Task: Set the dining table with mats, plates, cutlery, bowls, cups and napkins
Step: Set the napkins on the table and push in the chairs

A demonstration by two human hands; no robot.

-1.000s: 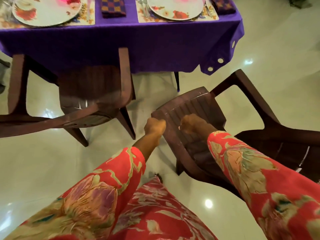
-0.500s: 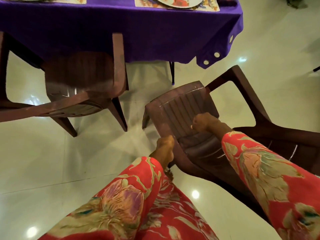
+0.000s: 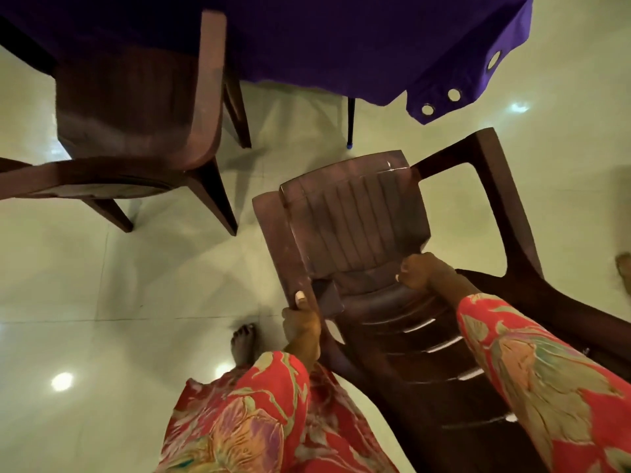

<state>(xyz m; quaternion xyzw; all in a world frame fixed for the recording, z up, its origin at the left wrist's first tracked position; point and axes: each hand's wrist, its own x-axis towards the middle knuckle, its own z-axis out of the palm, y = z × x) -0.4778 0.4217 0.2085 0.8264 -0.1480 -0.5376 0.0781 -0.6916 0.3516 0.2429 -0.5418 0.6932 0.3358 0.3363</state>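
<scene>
Compared to a second ago, the view has dropped a lot: plates and mats on the tabletop are out of frame, and all you get of the table is the purple tablecloth (image 3: 341, 46) hanging along the top edge. Both hands have slid back toward the body too, and a bare foot (image 3: 243, 343) has come into view that wasn't visible before.

Going left to right: far left is a brown chair (image 3: 136, 107) tucked in against the cloth, its back toward the camera. Its legs stand on the pale glossy floor (image 3: 85, 285), which has a couple of bright light spots on it. That bare foot is flat on the floor just left of the left hand.

Left hand (image 3: 302, 324) grips the left edge of the second chair (image 3: 358, 227), fingers wrapped round it and thumb lying up along the rim, nail showing. This chair is dark brown plastic with a ribbed seat, sits angled, and is pulled away from the table with clear floor between them. A thin table leg (image 3: 350, 122) with a blue tip shows in that gap.

Right hand (image 3: 421, 273) is curled into a fist on the seat near the back. I can't tell whether it's actually holding a piece of the chair or just pressing down on it. Both arms wear red floral sleeves (image 3: 546, 387).

The cloth's corner with metal eyelets (image 3: 454, 94) hangs down at upper right.
</scene>
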